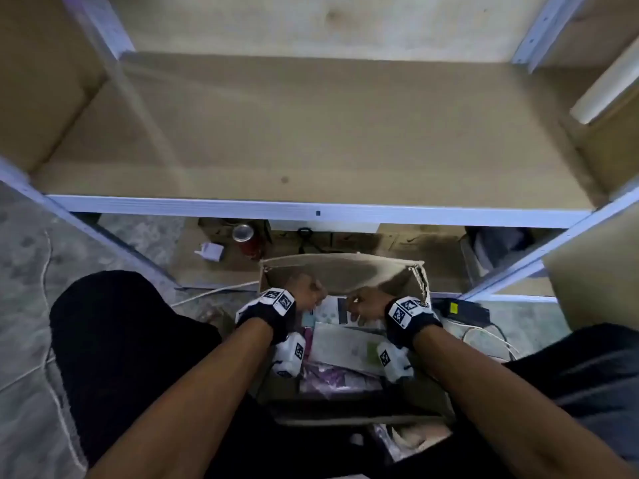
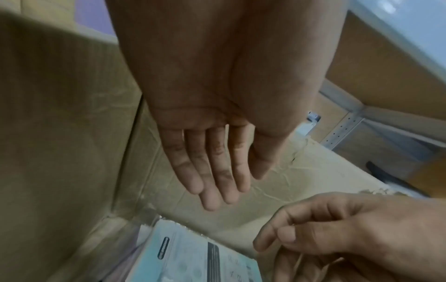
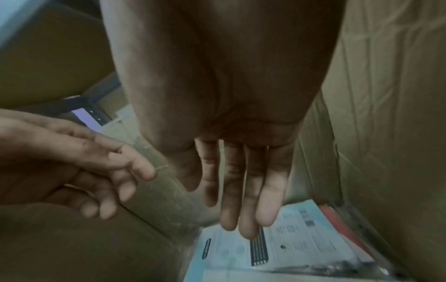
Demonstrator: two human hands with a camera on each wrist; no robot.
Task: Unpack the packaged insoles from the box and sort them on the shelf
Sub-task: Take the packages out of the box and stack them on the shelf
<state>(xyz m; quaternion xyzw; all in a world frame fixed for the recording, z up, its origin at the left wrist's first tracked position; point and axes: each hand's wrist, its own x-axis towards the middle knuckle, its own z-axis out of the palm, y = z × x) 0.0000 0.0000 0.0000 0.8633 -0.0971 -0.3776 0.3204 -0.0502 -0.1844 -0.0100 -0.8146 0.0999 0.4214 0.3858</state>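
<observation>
Head view showed both hands, left hand (image 1: 307,292) and right hand (image 1: 366,302), empty with fingers extended inside the cardboard box (image 1: 342,267) above the pale-blue packaged insole (image 3: 289,246); better to slide fingers under its edges before lifting.

Packaged insoles (image 3: 284,253) in clear sleeves lie flat inside the open cardboard box (image 1: 340,271). They sit just below both hands' fingertips. The wooden shelf (image 1: 311,140) stands beyond the hands.

Dim, bluish light throughout; all views are soft with motion blur, edges bowed by wide-angle distortion.
</observation>
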